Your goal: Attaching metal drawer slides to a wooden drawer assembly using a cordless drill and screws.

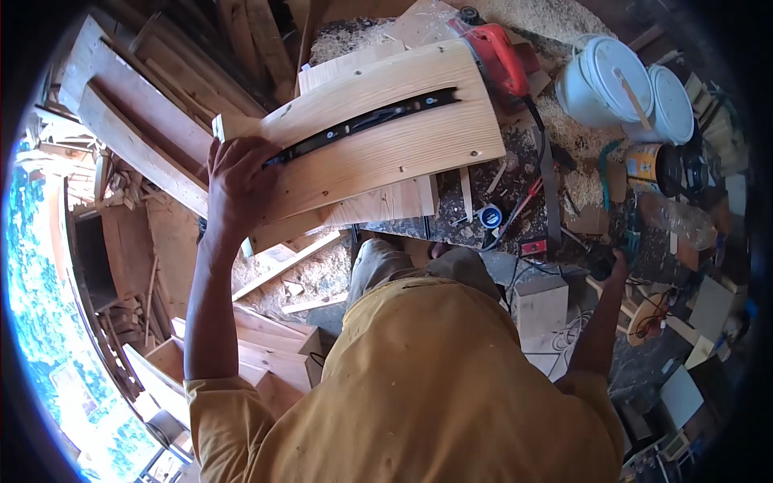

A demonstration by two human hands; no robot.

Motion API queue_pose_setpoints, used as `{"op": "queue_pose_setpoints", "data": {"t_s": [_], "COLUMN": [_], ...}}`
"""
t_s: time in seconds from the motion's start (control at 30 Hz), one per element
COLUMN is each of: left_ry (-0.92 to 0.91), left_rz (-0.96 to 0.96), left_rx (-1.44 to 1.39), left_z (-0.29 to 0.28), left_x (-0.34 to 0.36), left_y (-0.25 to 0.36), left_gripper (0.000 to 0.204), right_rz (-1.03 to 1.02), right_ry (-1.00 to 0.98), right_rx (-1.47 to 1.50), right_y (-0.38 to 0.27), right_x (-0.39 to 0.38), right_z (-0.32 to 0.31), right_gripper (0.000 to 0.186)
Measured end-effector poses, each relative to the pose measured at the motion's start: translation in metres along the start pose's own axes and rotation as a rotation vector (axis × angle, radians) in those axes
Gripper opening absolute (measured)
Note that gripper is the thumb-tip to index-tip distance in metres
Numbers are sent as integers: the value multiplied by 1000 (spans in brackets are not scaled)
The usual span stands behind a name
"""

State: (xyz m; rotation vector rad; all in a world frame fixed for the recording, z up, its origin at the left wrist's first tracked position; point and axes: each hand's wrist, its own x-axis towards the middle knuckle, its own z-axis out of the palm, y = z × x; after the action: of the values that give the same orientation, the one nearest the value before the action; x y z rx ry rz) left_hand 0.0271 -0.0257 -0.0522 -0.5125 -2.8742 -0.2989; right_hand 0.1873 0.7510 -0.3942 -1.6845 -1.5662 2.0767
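Note:
My left hand (241, 173) grips the near left end of a pale wooden board (403, 149), which lies tilted across other pieces of wood on the workbench. A long black metal slide rail (366, 121) with small holes runs along the board's face, its left end beside my fingers. Far out at the bench's right, my right hand (610, 262) is closed round a dark tool with teal parts (632, 241); its exact kind is hard to make out.
A red power planer (495, 52), white buckets (608, 80), a tin (648, 165) and a blue tape measure (489, 216) sit on the shaving-strewn bench (588, 137). Long planks (133, 121) lean at upper left. Wooden boxes (274, 354), offcuts and cables lie low around me.

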Motion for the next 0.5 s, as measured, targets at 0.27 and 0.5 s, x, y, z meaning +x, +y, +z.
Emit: {"op": "queue_pose_setpoints", "data": {"t_s": [0.27,0.5], "left_ry": [30,29], "left_rz": [-42,-3], "left_rx": [-133,-129], "left_z": [4,5], "left_x": [-5,-5], "left_y": [-8,-9], "left_gripper": [22,18], "right_rz": [-124,-262], "right_ry": [20,-58], "right_rx": [103,170], "right_y": [12,14], "right_x": [-139,-232], "right_z": [36,59], "right_gripper": [39,38]}}
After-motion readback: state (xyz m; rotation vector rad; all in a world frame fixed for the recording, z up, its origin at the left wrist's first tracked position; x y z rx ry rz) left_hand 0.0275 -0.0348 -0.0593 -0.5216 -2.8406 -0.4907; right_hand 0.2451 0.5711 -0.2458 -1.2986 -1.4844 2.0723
